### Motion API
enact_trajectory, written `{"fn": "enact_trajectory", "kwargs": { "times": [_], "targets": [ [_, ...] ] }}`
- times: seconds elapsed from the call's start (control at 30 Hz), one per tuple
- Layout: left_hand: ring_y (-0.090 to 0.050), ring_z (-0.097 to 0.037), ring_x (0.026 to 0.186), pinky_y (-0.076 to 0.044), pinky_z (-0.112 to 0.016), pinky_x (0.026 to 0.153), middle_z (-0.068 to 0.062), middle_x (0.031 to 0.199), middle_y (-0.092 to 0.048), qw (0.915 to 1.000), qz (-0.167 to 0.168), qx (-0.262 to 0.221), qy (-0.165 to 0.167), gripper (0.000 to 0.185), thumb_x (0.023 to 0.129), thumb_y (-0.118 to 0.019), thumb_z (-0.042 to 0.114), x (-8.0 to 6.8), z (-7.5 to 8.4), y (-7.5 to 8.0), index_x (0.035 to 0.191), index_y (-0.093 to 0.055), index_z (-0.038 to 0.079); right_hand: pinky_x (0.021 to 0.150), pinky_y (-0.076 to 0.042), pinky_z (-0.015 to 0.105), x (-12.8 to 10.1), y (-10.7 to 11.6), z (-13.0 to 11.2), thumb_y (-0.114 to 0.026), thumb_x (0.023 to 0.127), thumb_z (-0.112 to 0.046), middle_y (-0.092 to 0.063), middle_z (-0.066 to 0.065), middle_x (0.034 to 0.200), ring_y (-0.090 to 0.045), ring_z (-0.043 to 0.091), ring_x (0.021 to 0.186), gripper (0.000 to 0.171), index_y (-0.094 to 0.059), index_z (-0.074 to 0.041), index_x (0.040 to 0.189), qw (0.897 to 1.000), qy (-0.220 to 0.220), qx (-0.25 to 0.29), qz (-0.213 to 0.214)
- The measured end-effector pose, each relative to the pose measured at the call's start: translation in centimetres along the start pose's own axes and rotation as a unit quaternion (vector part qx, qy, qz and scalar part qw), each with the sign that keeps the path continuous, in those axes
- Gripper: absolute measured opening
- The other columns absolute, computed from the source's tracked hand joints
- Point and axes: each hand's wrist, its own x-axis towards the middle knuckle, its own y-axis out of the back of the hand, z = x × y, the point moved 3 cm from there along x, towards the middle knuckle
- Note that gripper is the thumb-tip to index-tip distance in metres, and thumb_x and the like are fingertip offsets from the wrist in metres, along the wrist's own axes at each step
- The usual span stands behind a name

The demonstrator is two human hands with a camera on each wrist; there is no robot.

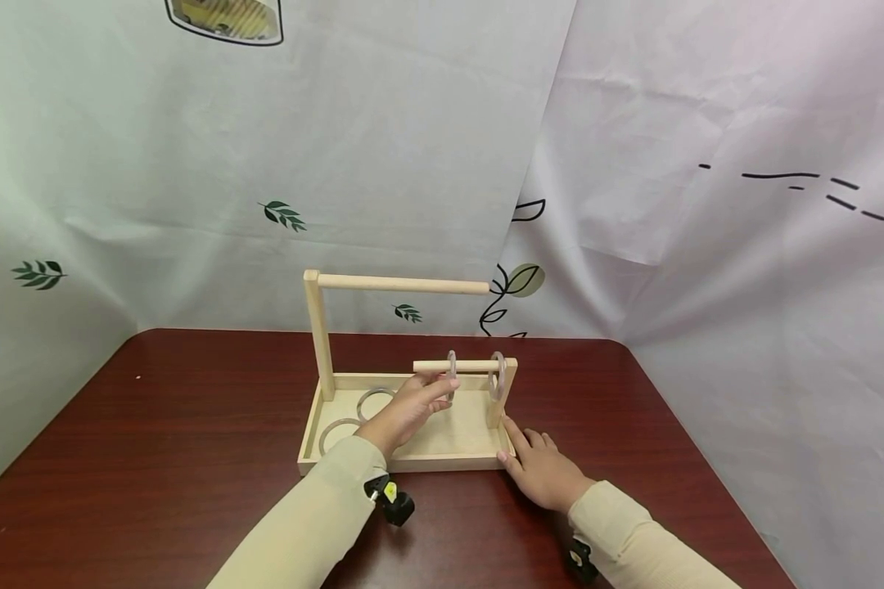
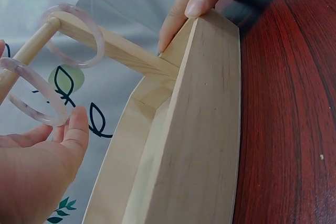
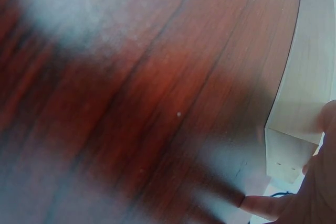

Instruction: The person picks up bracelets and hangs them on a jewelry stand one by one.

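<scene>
A pale translucent bangle (image 1: 452, 364) hangs round the lower wooden rod (image 1: 430, 366). My left hand (image 1: 407, 409) reaches over the tray and pinches that bangle at its lower edge, as the left wrist view also shows. A second bangle (image 2: 94, 30) encircles the same stand at the rod's right end, by the post. Two more bangles, a near one (image 1: 336, 423) and a far one (image 1: 372, 391), lie in the left part of the wooden tray (image 1: 449, 465). My right hand (image 1: 548, 474) rests on the tray's front right corner, its thumb on the rim and its other fingers along the outer side.
A taller post (image 1: 319, 335) at the tray's left carries a long upper rod (image 1: 405, 284) pointing right, with a free end. The rack stands on a dark red table (image 1: 155, 458). Behind it hangs a pale printed cloth (image 1: 398, 164).
</scene>
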Motion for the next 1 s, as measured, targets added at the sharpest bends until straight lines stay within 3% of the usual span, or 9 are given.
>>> {"fn": "enact_trajectory", "kwargs": {
  "times": [0.33, 0.6, 0.73, 1.0],
  "targets": [
    [-0.051, -0.017, 0.099, -0.038, -0.050, 0.103, -0.008, 0.104, -0.043, 1.0000, -0.003, 0.002, 0.001, 0.030, 0.091, -0.060, 0.014, -0.1, 0.1, 0.2, 0.114, -0.049, -0.003, 0.101, -0.035, 0.062, 0.0, 0.0, 0.0, -0.041, 0.103, -0.042, -0.042, 0.029, 0.139, -0.035, 0.056, 0.129, 0.061, -0.025, -0.014, 0.154, 1.000, 0.000, 0.001, 0.001],
    [-0.047, -0.034, 0.121, -0.036, -0.051, 0.106, -0.015, 0.115, -0.042, 0.9999, -0.004, 0.007, 0.007, 0.044, 0.092, -0.060, 0.018, -0.4, 0.1, 0.4, 0.124, -0.043, -0.005, 0.101, -0.034, 0.061, 0.0, 0.1, -0.1, -0.041, 0.102, -0.042, -0.042, 0.029, 0.139, -0.035, 0.055, 0.129, 0.061, -0.026, -0.014, 0.154, 1.000, -0.002, 0.002, 0.001],
    [-0.046, -0.034, 0.124, -0.037, -0.048, 0.106, -0.019, 0.125, -0.040, 0.9997, 0.000, 0.024, 0.007, 0.050, 0.091, -0.061, 0.020, -0.6, 0.2, 0.7, 0.130, -0.041, -0.005, 0.101, -0.034, 0.062, 0.0, 0.3, -0.1, -0.042, 0.102, -0.042, -0.042, 0.029, 0.139, -0.035, 0.055, 0.129, 0.061, -0.026, -0.014, 0.154, 1.000, -0.005, 0.008, -0.001],
    [-0.041, -0.035, 0.130, -0.032, -0.049, 0.109, -0.020, 0.128, -0.041, 0.9990, 0.001, 0.044, 0.008, 0.054, 0.092, -0.062, 0.019, -1.1, 0.7, 1.4, 0.133, -0.038, -0.005, 0.100, -0.035, 0.061, 0.1, 0.7, 0.1, -0.047, 0.100, -0.044, -0.045, 0.027, 0.137, -0.040, 0.052, 0.127, 0.062, -0.031, -0.014, 0.152, 1.000, -0.004, 0.018, 0.005]
  ]
}}
